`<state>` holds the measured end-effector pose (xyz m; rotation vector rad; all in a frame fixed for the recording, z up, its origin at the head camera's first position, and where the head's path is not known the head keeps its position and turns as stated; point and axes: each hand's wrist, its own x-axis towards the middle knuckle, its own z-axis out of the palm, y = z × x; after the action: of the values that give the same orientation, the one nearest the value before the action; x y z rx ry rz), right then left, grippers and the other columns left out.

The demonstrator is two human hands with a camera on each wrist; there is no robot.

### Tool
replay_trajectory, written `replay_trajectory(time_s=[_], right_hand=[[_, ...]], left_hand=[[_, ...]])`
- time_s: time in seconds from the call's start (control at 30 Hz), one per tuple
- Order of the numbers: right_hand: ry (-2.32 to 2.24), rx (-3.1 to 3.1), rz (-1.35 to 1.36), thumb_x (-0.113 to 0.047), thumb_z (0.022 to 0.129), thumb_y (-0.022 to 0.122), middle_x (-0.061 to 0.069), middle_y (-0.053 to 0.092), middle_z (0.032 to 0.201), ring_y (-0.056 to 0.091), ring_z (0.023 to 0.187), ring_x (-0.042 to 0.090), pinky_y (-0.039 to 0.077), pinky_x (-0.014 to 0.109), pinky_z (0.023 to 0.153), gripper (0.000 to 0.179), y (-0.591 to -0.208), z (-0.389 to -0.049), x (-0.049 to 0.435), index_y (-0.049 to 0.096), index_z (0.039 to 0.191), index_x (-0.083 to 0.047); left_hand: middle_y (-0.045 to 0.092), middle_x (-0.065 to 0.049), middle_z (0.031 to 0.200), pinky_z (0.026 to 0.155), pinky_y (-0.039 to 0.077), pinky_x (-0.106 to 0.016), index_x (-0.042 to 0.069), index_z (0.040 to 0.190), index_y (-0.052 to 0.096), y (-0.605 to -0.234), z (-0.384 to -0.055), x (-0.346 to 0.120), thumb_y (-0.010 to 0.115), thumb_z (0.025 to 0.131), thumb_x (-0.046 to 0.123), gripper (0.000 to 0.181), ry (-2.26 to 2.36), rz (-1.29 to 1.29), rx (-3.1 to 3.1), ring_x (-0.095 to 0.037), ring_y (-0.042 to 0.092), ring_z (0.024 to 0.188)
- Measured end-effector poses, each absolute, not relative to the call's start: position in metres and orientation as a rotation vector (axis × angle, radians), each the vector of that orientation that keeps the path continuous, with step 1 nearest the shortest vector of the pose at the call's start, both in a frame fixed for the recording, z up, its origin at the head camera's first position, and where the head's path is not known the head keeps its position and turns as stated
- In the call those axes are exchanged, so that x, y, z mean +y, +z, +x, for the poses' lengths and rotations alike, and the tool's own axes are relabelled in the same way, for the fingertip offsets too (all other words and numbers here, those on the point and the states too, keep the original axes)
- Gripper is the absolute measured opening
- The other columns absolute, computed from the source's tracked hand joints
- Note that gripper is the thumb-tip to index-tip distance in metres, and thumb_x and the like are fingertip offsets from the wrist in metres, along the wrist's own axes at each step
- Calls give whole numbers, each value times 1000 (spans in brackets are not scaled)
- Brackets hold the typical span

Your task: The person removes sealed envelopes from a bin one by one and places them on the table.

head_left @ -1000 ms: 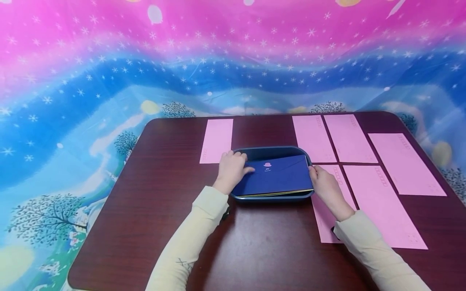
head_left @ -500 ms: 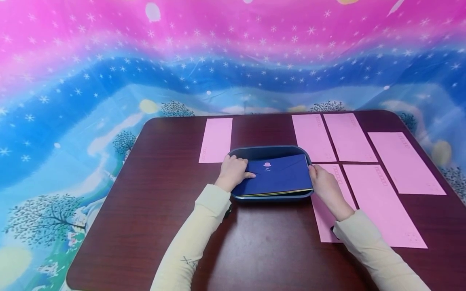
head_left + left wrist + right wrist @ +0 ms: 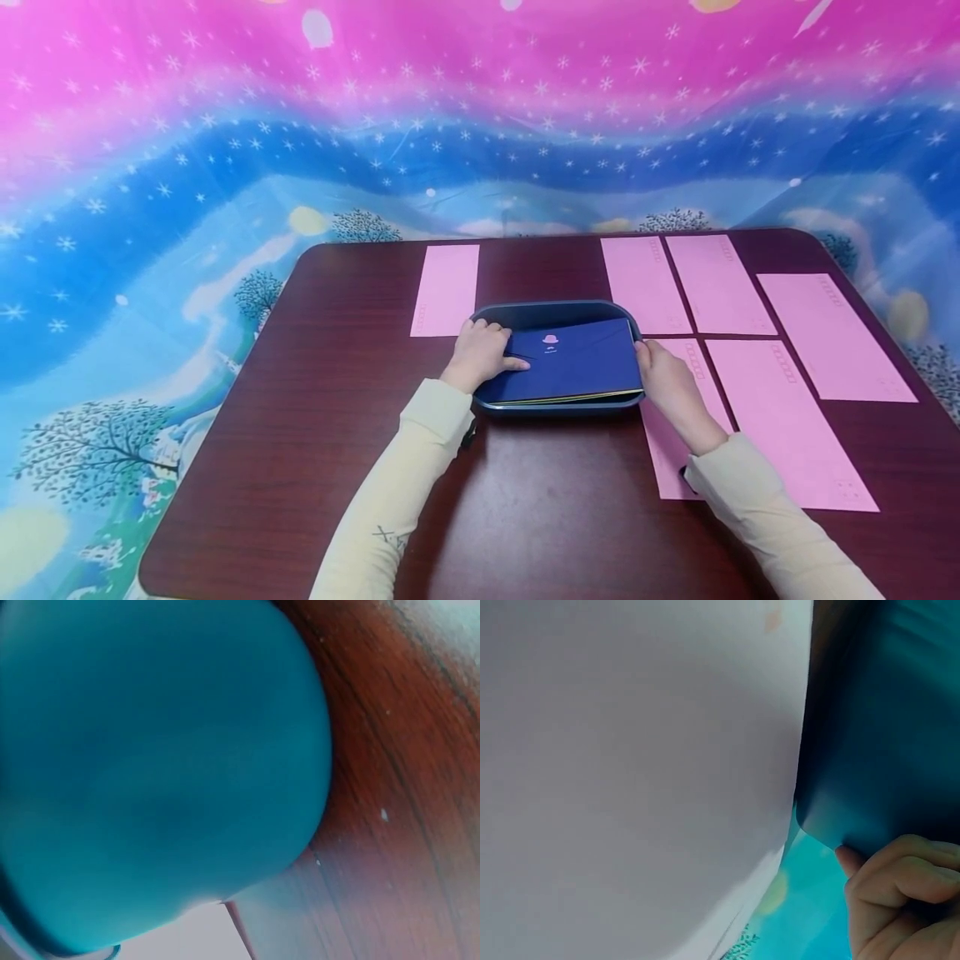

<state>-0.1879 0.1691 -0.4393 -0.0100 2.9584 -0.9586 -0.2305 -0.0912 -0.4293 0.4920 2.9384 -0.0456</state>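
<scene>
A dark blue-green storage bin (image 3: 562, 408) stands at mid-table in the head view, holding a stack of envelopes. On top lies a dark blue envelope (image 3: 585, 362) with a small pink hat print; yellow edges show beneath it. My left hand (image 3: 480, 354) grips the bin's left rim, fingers curled over it and thumb lying across the blue envelope. At the opposite end, my right hand (image 3: 675, 390) holds the right rim. The bin's outer wall (image 3: 165, 765) fills most of the left wrist view. Curled fingers (image 3: 900, 877) show at the bin's edge in the right wrist view.
Several pink envelopes (image 3: 780, 425) lie flat on the dark wooden table (image 3: 322, 442) to the right, partly under my right forearm. One more pink envelope (image 3: 444, 287) lies behind my left hand. A patterned cloth (image 3: 480, 142) hangs behind the table.
My left hand has shifted slightly right and toward me along the rim, its thumb reaching further over the blue envelope. My right hand and the bin have stayed in place.
</scene>
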Motion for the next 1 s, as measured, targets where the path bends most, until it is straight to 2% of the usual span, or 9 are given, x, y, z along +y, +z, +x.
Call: replay_trajectory(time_s=[0.13,0.23,0.33,0.47,0.67,1.0], right_hand=[[-1019,2896,-3,-24,105,25,28,57,87,56,83,41,44,53,78,46,-440,-190,172,51,112,13],[-1058,2840,-12,-26,105,23,30,60,95,58,89,40,45,51,82,51,-442,-192,174,50,116,15],[-1134,2735,-11,-29,105,20,22,59,75,60,68,31,49,42,66,54,-443,-194,177,49,119,15],[-1208,2618,17,-33,105,18,3,47,54,46,43,12,41,28,46,57,-441,-195,179,47,118,14],[-1188,2651,20,-33,105,17,4,48,57,47,44,11,42,28,48,56,-440,-194,177,49,112,13],[-1141,2698,6,-30,105,16,12,54,65,50,49,13,43,29,52,56,-440,-194,176,49,114,15]], left_hand=[[63,-6,127,104,37,-39,12,131,58,-429,-232,-92,61,79,65,74,-9,490,2916,-23,53,119],[63,-7,127,105,36,-40,11,131,58,-430,-233,-93,63,78,64,75,18,480,2917,-23,53,118],[64,-6,125,105,36,-39,11,130,59,-430,-233,-93,64,78,63,74,32,478,2924,-22,54,116],[64,-7,123,103,37,-38,10,128,60,-430,-233,-94,65,77,63,73,42,488,2939,-22,55,114],[59,-8,128,103,37,-38,11,133,56,-428,-232,-96,66,77,62,76,88,495,2936,-23,51,118],[60,-8,129,104,37,-39,11,134,55,-427,-231,-96,66,78,61,76,107,499,2932,-23,52,119]])
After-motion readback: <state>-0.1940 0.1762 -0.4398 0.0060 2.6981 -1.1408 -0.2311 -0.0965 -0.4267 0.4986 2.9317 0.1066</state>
